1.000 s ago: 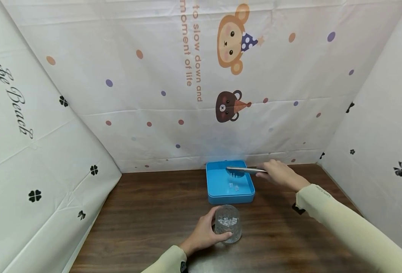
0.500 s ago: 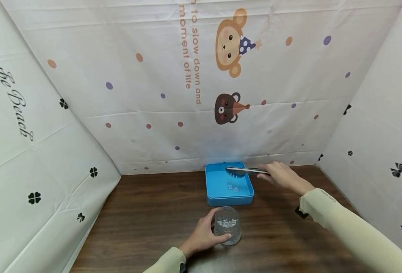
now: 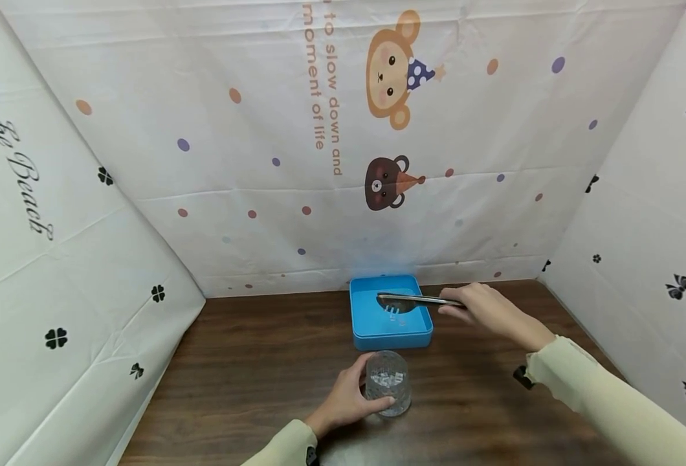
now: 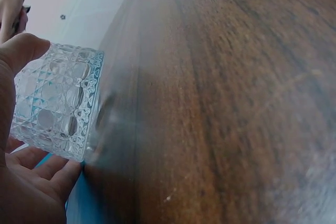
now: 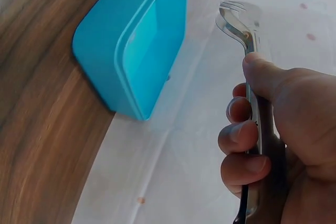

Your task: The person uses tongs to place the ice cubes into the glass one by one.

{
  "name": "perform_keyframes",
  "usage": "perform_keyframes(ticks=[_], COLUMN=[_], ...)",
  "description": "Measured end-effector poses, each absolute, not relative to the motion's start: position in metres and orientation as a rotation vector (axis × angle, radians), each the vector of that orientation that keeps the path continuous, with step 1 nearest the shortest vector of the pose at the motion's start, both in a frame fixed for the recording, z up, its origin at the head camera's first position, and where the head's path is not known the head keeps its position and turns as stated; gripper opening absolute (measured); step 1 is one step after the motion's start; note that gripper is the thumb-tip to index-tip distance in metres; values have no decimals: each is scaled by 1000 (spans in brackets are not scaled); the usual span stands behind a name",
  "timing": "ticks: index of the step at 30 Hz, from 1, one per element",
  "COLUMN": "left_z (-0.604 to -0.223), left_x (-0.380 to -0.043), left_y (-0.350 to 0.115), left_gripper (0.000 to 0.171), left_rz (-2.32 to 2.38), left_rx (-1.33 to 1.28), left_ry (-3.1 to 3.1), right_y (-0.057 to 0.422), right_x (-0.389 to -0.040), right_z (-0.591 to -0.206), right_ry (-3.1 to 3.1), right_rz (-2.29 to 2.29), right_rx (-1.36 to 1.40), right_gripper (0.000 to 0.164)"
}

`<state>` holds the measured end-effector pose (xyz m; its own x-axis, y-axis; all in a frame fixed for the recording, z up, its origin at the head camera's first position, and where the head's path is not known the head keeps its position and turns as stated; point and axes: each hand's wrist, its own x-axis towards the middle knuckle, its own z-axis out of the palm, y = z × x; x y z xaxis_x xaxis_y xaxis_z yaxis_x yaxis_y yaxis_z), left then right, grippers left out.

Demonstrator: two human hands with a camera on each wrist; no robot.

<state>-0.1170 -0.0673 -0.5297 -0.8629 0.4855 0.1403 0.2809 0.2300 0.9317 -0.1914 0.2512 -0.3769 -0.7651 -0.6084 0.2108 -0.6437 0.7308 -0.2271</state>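
Note:
In the head view my left hand (image 3: pixel 343 404) grips a clear cut-glass tumbler (image 3: pixel 388 383) from its left side, thumb in front. Small clear pieces show inside the tumbler, which stands upright on the table. My right hand (image 3: pixel 485 312) holds metal serving tongs (image 3: pixel 398 301) with a forked tip, over a blue square box (image 3: pixel 392 341). Clear cube-like pieces (image 3: pixel 402 323) lie in the box, partly hidden by the tongs. The right wrist view has the fingers curled round the tongs' handles (image 5: pixel 268 166); nothing can be made out between the tips.
A brown wooden table (image 3: pixel 261 362) carries the box and the tumbler, the box farther back. White printed sheets (image 3: pixel 296 194) hang behind the table and at both sides. The box stands close to the back sheet.
The tongs' tips have moved slightly left and nearer me, now over the clear pieces. My right hand has shifted a little right and nearer. The left hand and tumbler stay put.

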Motion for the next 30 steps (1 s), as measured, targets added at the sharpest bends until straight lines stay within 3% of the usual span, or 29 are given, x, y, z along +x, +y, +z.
perform_keyframes(ticks=[16,30], left_z=[-527,-528], left_x=[-117,-117], left_y=[-69,-67], left_gripper=[77,79], left_rz=[1699,1660], left_rx=[733,699], left_ry=[2317,2343], right_y=[251,251], right_x=[-136,-124], right_z=[-376,-386], right_ry=[-2699,-2738], right_rz=[512,474], right_rx=[1191,1164], right_gripper=[26,27])
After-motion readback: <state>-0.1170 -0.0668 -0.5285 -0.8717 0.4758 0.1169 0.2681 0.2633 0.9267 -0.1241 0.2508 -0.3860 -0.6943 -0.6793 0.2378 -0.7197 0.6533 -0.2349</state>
